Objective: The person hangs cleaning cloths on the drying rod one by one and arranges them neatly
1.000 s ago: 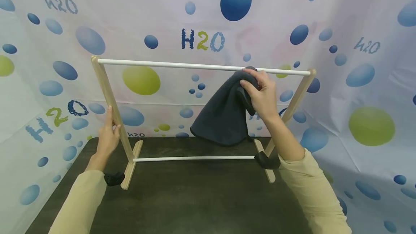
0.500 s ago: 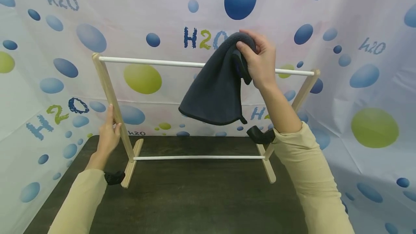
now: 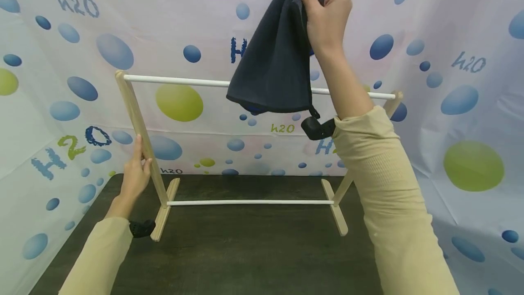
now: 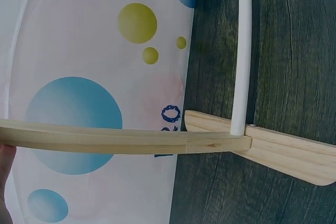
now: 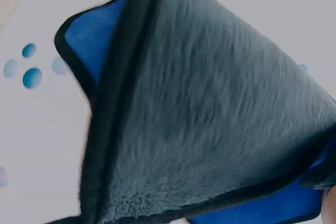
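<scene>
My right hand (image 3: 329, 12) pinches a dark grey cloth (image 3: 278, 58) by its top between thumb and fingers. The cloth hangs folded in front of the top bar, its lower edge dropping a little below it. In the right wrist view the cloth (image 5: 210, 98) shows a fuzzy grey face, black edging and a blue reverse side. My left hand (image 3: 135, 174) holds the left post of a wooden rack (image 3: 141, 126), index finger along the post and thumb at its near side; the other fingers are hidden. In the left wrist view only a sliver of that hand (image 4: 5, 182) shows below the post.
The rack's white top bar (image 3: 176, 80) and lower bar (image 3: 249, 202) run between two posts on wooden feet (image 3: 335, 208). It stands on a dark tabletop (image 3: 245, 249). A white curtain (image 3: 163, 12) with printed blue and green spots hangs behind and at both sides.
My right hand has raised the cloth from near the top bar to well above it, with the cloth's lower edge rising too. The left hand stays on the post.
</scene>
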Available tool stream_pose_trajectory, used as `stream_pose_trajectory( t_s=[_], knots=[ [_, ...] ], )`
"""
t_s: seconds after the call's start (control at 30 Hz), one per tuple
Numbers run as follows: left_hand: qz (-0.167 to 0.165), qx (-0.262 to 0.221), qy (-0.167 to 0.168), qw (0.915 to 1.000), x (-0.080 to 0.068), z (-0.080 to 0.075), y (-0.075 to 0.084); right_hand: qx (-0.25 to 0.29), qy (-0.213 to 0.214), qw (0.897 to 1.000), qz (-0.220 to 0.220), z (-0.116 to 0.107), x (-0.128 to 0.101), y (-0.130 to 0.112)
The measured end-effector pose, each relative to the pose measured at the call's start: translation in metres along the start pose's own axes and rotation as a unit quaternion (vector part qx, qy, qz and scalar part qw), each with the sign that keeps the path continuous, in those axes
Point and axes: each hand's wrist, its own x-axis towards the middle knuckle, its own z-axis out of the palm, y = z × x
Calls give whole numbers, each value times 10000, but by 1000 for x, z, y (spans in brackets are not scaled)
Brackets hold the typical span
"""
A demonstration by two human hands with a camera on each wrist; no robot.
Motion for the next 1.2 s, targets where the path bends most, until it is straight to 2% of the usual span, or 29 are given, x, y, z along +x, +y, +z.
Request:
stream_pose_trajectory(
  t_s=[0.07, 0.13, 0.33, 0.47, 0.6, 0.73, 0.97, 1.2],
  knots=[
    [-40, 22, -15, 10000, 1, 0, 0, -119, 127, 9998, 50, 3, 6, 3],
    [-77, 28, -20, 10000, 1, 2, 0, -265, 140, 9989, 352, 2, 7, 9],
    [-170, 11, -71, 9998, 2, 5, 1, -610, -132, 9864, 1521, -12, -6, 39],
    [-171, -58, -150, 9997, 3, 5, 2, -387, -294, 9752, 2161, -30, -17, 54],
    [-80, -17, -88, 9999, 4, 4, 2, -170, -553, 9627, 2642, -51, -23, 57],
    [-69, 18, -21, 10000, 4, 1, 2, -225, -1000, 9525, 2866, -67, -27, 55],
    [-276, -28, -140, 9995, 4, -3, 1, -897, -1617, 9347, 3036, -84, -37, 53],
    [-216, -40, -31, 9998, 4, -4, 0, -850, -2060, 9226, 3150, -94, -47, 56]
  ],
)
